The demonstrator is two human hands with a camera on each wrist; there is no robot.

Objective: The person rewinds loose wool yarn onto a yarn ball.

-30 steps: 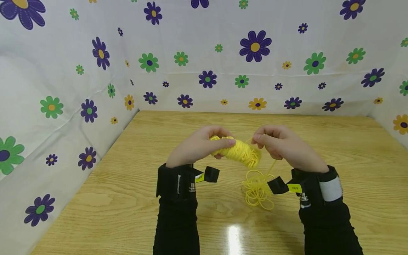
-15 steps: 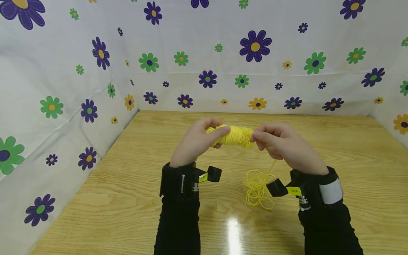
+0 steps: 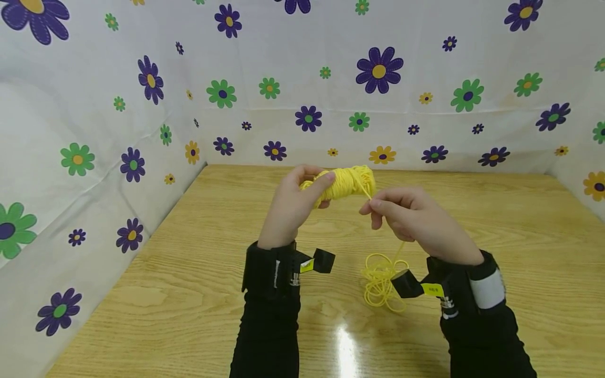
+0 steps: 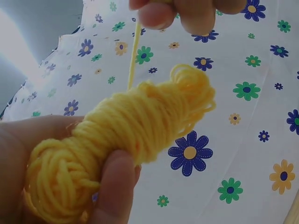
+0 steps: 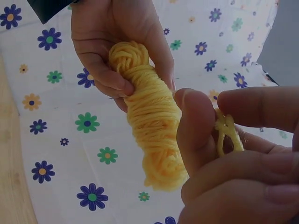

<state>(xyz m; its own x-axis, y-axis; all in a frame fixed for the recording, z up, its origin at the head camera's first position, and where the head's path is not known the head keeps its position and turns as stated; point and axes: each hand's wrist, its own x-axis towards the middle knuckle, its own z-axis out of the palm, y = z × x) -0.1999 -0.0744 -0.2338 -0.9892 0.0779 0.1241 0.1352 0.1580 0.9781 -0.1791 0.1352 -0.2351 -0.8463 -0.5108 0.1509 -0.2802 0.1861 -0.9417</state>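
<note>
A wound bundle of yellow yarn (image 3: 347, 182) is gripped at its left end by my left hand (image 3: 294, 202), thumb across the front. The left wrist view shows the bundle (image 4: 135, 119) bound round its middle, with loose loops at the far end. Just right of and below it, my right hand (image 3: 413, 215) pinches the yarn strand, which runs taut from the bundle to the fingertips. In the right wrist view, doubled yarn (image 5: 226, 133) lies between thumb and fingers. From beneath that hand the strand drops to a loose yellow tangle (image 3: 380, 281) on the table.
The wooden table (image 3: 179, 294) reaches back to a white cloth (image 3: 283, 63) printed with flowers, which also hangs along both sides. Black camera mounts (image 3: 323, 261) are strapped on both wrists and jut inward over the table.
My left hand has raised the yarn bundle and tipped its free end upward. My right hand, still pinching the strand, has dipped slightly. The loose tangle stays in place.
</note>
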